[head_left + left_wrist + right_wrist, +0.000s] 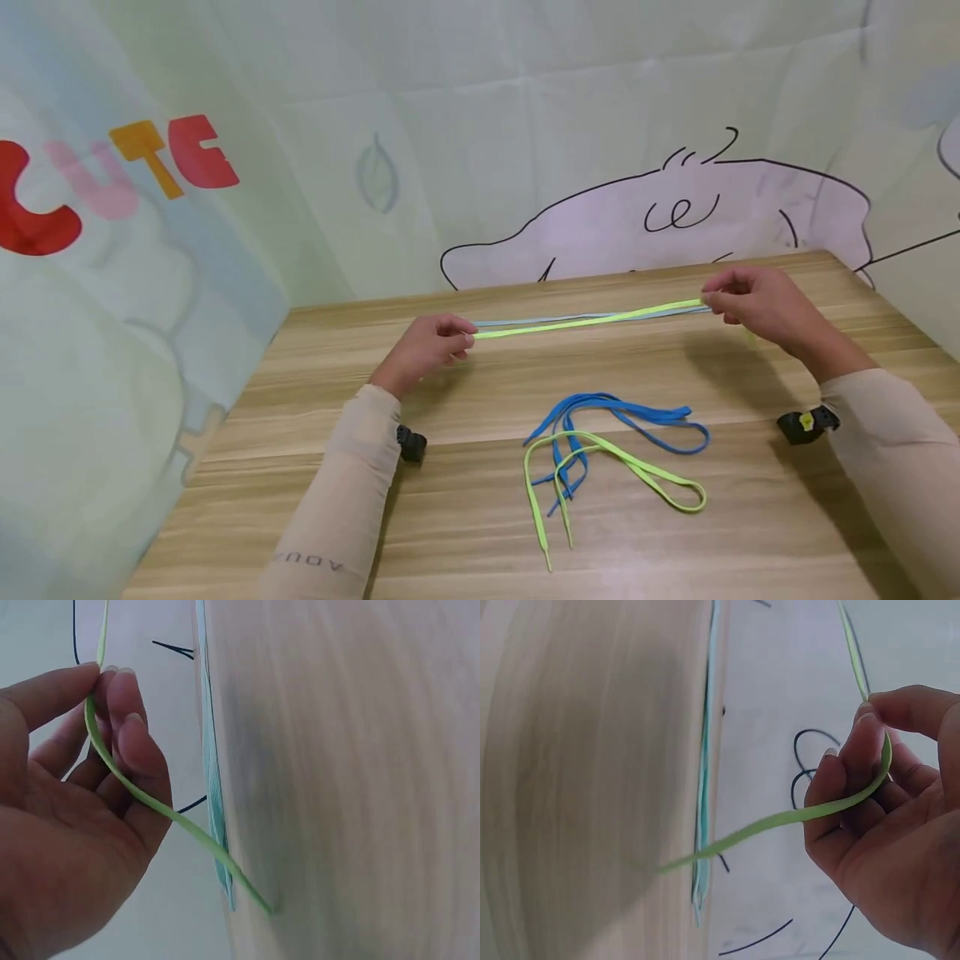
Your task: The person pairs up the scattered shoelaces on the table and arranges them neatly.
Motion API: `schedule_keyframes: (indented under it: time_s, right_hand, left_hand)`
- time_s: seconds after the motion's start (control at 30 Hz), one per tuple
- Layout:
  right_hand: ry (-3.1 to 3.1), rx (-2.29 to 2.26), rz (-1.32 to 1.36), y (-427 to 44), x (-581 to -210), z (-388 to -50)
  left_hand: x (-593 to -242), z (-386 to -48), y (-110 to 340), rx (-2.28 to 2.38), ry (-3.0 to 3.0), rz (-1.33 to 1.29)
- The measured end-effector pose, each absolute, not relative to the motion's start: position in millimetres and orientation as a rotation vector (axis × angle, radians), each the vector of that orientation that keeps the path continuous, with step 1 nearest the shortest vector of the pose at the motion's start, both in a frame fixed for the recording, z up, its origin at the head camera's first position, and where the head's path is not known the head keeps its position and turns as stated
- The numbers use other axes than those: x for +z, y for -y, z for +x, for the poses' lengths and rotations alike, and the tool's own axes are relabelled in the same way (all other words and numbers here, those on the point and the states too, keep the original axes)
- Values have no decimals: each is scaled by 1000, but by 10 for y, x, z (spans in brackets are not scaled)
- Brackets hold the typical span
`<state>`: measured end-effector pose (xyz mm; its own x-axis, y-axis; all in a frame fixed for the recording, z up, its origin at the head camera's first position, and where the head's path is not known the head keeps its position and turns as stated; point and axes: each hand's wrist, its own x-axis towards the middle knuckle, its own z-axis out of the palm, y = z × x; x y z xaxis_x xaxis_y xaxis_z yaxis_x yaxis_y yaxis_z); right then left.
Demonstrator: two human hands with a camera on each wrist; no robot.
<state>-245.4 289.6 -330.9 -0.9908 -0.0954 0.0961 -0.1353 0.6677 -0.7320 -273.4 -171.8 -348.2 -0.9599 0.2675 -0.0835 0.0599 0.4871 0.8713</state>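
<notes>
A yellow-green flat shoelace [585, 323] is stretched almost straight between both hands above the table's far part. My left hand [429, 346] pinches it near one end between thumb and fingertips; in the left wrist view the loose green tail [196, 832] hangs across the fingers. Near the other end my right hand [765, 308] pinches it the same way, its tail [772, 820] drooping in the right wrist view. Behind it, along the table's far edge, lies a light-blue shoelace [212, 765]. Nearer the body, a folded blue shoelace [588, 401] and a second yellow-green shoelace [537, 515] overlap loosely.
The wood-grain table [450, 517] ends at a hanging printed cloth [420, 125] with cartoon lines and coloured letters. A black wrist camera [411, 444] sits at the left sleeve, another black camera [798, 427] at the right.
</notes>
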Motion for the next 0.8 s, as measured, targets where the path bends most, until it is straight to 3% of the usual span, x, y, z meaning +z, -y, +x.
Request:
schedule_keyframes:
  time_s: [0.8]
  right_hand:
    - [2991,853,289,-3097,-3395,-2659]
  left_hand:
    - [-3563,-2903,1827,1135,-2691,283]
